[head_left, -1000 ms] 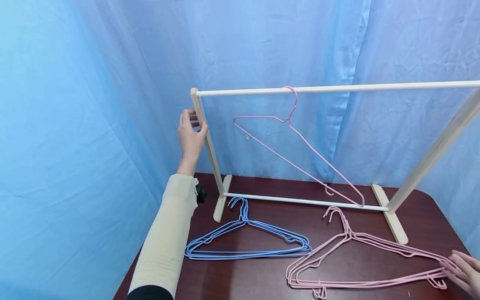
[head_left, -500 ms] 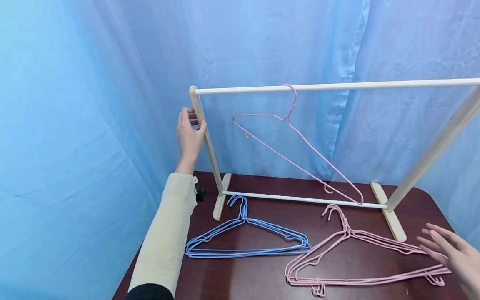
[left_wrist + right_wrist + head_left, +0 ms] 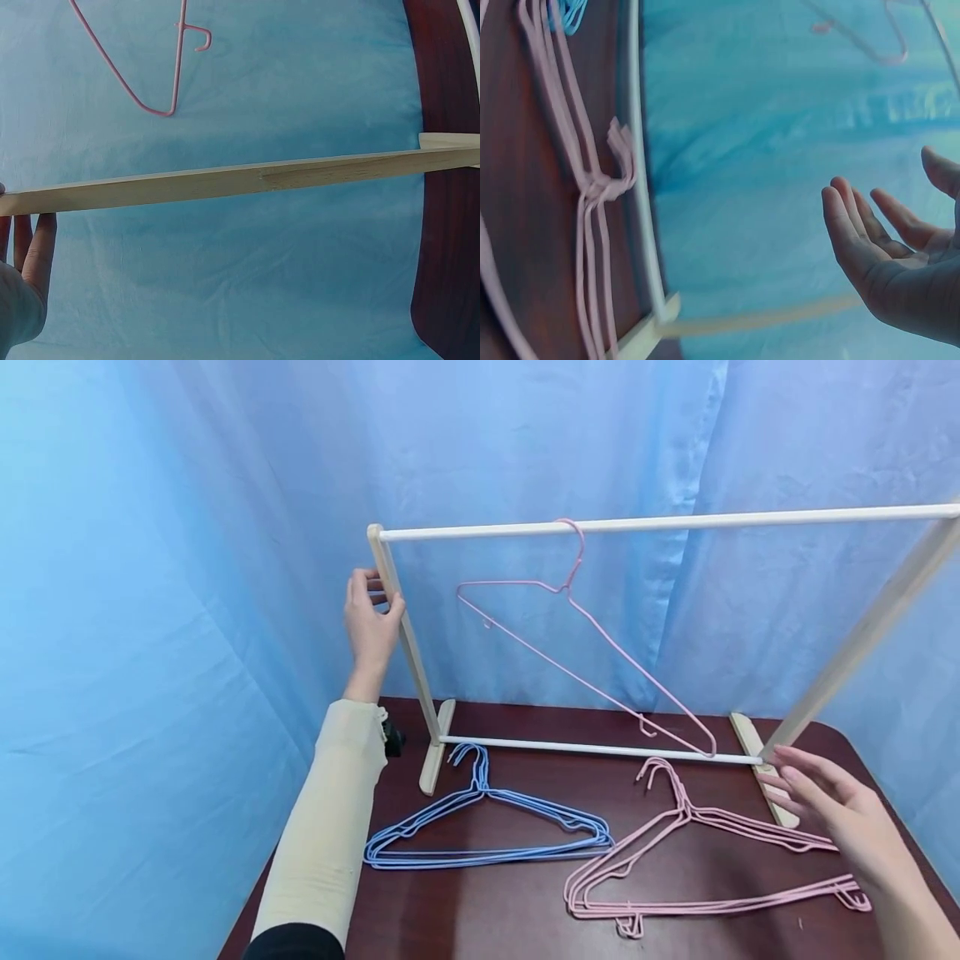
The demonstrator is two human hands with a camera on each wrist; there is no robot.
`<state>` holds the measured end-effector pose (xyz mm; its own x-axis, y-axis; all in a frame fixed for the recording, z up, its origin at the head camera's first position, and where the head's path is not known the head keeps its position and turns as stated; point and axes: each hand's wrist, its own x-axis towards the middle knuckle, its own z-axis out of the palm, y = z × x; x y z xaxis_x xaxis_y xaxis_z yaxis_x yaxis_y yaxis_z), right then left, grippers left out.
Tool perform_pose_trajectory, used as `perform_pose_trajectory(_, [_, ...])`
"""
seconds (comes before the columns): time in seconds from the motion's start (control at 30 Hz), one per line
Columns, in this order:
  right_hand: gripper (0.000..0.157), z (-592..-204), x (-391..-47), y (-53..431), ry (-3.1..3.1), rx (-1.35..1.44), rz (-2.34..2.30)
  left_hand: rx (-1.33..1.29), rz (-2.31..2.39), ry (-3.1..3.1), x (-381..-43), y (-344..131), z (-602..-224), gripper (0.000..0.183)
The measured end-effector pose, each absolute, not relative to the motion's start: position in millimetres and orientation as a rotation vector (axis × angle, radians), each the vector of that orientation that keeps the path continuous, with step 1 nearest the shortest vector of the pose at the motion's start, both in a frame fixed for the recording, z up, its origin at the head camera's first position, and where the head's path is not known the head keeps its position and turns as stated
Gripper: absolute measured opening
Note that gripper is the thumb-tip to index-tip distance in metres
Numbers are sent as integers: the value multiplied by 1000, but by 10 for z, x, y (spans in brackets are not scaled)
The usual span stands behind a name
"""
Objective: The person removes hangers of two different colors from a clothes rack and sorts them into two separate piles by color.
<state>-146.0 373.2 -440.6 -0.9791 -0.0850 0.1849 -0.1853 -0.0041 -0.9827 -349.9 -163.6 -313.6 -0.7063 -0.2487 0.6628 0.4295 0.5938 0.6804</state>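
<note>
My left hand (image 3: 371, 627) grips the left upright (image 3: 416, 664) of a wooden clothes rack near its top, thumb in front and fingers behind; the left wrist view shows the fingers against this wooden post (image 3: 225, 184). My right hand (image 3: 851, 814) holds nothing. Its fingers are spread and relaxed, raised above the right end of the pink hangers (image 3: 684, 812) and overlapping the rack's right foot in the head view. One pink hanger (image 3: 567, 587) hangs by its hook from the white top bar (image 3: 712, 520), turned at an angle.
A stack of blue hangers (image 3: 480, 791) lies on the dark red table (image 3: 517, 910), left of the pink stack, their edges close together. A white lower bar (image 3: 540, 745) joins the rack's feet behind them. Light blue curtains (image 3: 187, 693) surround the table.
My right hand has risen from the right end of the pink stack, moving left and toward the rack's right foot. The left hand keeps its grip on the upright.
</note>
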Motion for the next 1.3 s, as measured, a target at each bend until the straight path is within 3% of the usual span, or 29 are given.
perform_pose_trajectory(0.43, [41, -4099, -1624, 3125, -2044, 585, 2194, -119, -1142, -2074, -3482, -1683, -3074, 34])
perform_pose_trajectory(1.3, [22, -4013, -1716, 2820, -1488, 435, 2349, -119, -1139, -2076, -3476, -1693, -3078, 33])
